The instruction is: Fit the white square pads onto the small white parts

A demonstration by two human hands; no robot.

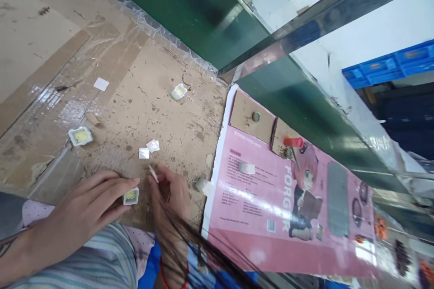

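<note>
Between the thumb and forefinger of my left hand (96, 201) sits a small translucent white box (131, 196) with yellow-green bits inside. My right hand (174, 194) pinches a thin white square piece (153, 174), seen nearly edge-on, just right of that box. Strands of long hair cross in front of the right wrist. Two loose white squares, one (144, 153) beside another (153, 145), lie on the cardboard beyond my hands. A similar box with yellow-green contents (80, 136) stands to the left, and another (178, 92) lies farther back.
Worn brown cardboard (159, 76) covers the surface. One more white square (101, 84) lies at the upper left. On the right is a pink printed mat (237, 216) bearing cardboard pieces (249, 110), a red tube (293, 142) and a pale block (246, 168). A green panel (190, 4) borders the back.
</note>
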